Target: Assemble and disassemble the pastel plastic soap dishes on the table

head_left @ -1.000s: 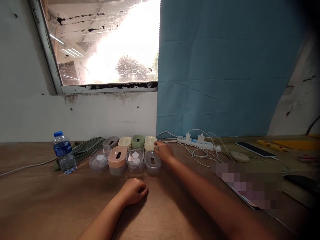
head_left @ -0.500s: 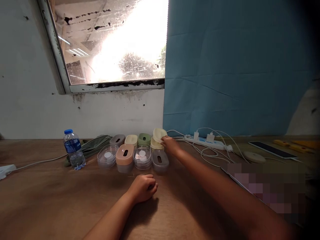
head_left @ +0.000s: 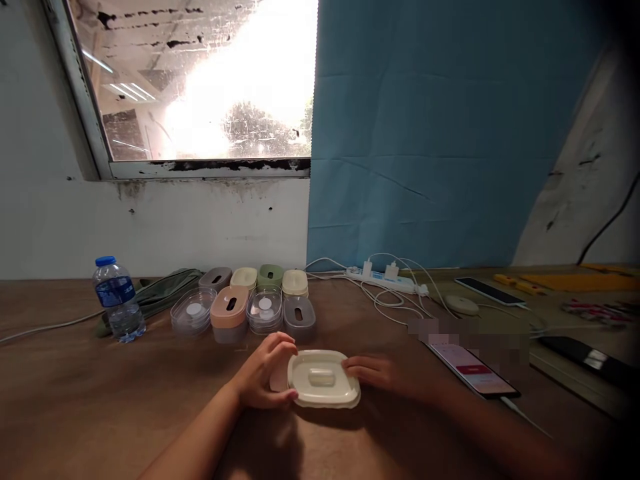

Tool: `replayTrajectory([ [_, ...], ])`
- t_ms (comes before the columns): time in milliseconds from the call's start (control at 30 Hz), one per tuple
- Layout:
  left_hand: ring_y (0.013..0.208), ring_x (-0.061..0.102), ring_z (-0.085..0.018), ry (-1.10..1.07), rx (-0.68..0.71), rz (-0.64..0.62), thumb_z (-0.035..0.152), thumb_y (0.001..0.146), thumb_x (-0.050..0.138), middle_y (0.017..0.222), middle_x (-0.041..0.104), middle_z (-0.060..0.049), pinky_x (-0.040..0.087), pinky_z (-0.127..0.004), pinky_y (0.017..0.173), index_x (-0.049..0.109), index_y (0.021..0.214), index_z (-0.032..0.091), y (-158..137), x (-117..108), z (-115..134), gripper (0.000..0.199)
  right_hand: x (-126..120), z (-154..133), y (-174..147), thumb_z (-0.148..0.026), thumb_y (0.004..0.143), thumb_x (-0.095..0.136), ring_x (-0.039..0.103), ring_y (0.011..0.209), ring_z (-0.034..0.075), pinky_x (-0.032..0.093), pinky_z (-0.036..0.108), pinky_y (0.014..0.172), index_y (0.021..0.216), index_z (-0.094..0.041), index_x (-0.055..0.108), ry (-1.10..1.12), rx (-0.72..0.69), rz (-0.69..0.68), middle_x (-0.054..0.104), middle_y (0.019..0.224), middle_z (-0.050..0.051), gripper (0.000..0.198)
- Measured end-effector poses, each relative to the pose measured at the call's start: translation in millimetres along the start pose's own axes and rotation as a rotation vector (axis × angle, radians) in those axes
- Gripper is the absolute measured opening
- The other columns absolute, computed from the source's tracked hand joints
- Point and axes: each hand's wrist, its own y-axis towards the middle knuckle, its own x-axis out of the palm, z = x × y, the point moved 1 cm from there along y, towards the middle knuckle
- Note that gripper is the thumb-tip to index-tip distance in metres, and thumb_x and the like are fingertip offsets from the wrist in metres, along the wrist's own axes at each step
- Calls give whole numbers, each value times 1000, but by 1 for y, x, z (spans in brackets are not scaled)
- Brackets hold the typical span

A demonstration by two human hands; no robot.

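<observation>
Low over the front of the table is a cream plastic lid (head_left: pixel 325 388), a rounded rectangle with a raised oblong part in its middle. My left hand (head_left: pixel 267 370) holds its left end, fingers at the far corner and thumb at the near one. At the right end my right hand (head_left: pixel 373 372) grips the rim; its fingers lie over the edge and its thumb is hidden. Beyond them, slotted tissue-box-like containers stand in rows: a grey one (head_left: pixel 300 317), a peach one (head_left: pixel 230 307), a green one (head_left: pixel 271 275) and a cream one (head_left: pixel 295 283). Stacked clear plastic trays (head_left: pixel 265 310) stand among them.
A water bottle (head_left: pixel 119 300) stands at the left beside a dark green cloth bag (head_left: pixel 167 293). To the right are a white power strip (head_left: pixel 385 280) with tangled cables, a lit phone (head_left: pixel 475 370), another phone (head_left: pixel 490 292) and yellow tools (head_left: pixel 520 285). A wall closes the back.
My right hand has brought the cream lid from the back-right stack down to the front. My left hand has unclenched and taken its left end. The view has turned slightly right.
</observation>
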Motion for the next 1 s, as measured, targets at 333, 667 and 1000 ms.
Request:
replayTrajectory([
  [333, 100, 54, -21, -8, -24, -241, 30, 72, 61, 93, 66, -5, 38, -34, 92, 67, 92, 24, 5, 14, -7, 22, -7, 4, 89, -30, 81, 48, 55, 98, 22, 40, 32, 87, 102, -20, 59, -211, 316, 458, 58, 110, 8, 26],
  [667, 105, 51, -22, 9, -5, -182, 36, 70, 64, 94, 63, -6, 30, -36, 100, 63, 88, 21, 4, 7, -6, 23, 15, 17, 146, -52, 64, 64, 59, 87, 31, 43, 39, 76, 85, -17, 67, -153, 511, 425, 55, 109, 14, 41],
  [1000, 122, 29, -29, -24, -99, 139, 45, 65, 67, 127, 32, -15, 26, -45, 103, 31, 124, 19, -4, 1, -15, 74, 0, 13, 44, -23, 59, 64, 40, 118, 26, 31, 35, 98, 91, -19, 67, 255, 72, 328, 40, 126, 8, 33],
])
